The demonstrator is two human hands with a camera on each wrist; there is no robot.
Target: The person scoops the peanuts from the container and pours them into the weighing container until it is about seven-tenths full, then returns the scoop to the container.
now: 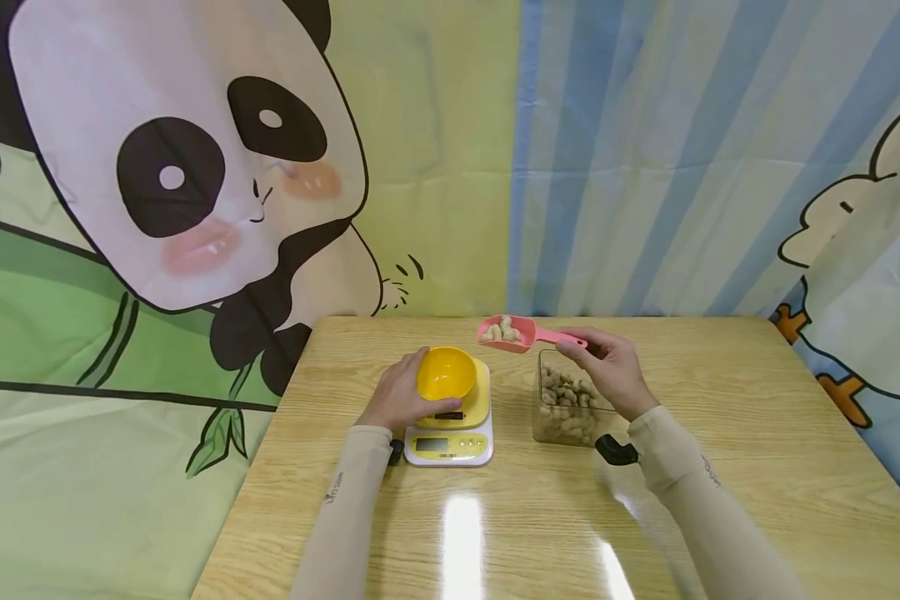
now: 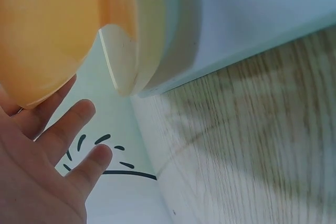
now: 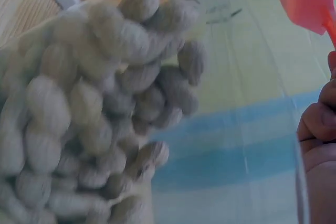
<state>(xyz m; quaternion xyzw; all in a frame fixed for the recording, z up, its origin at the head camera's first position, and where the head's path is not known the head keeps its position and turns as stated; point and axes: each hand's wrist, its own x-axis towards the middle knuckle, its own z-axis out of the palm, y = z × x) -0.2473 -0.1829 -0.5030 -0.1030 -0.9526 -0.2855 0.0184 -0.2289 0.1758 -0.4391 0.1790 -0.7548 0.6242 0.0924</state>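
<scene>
On the platform of a yellow-and-white kitchen scale (image 1: 450,447) sits a yellow bowl (image 1: 447,374). My left hand (image 1: 401,396) holds the bowl from its left side, thumb along the near side and forefinger at the rim. Its other fingers (image 2: 68,127) spread beside the bowl in the left wrist view. My right hand (image 1: 611,367) pinches the handle of a pink scoop (image 1: 522,333), which carries several unshelled peanuts (image 1: 502,330). The scoop is raised, its mouth pointing left. Below the right hand stands a clear container (image 1: 570,438) partly filled with peanuts (image 3: 94,108).
Scale and container stand apart on a wood-grain table (image 1: 540,517), the container to the right. Behind the table hangs a cloth backdrop (image 1: 450,208) with a panda and stripes. A black wrist mount (image 1: 616,451) on the right sleeve sits close to the container's lower right corner.
</scene>
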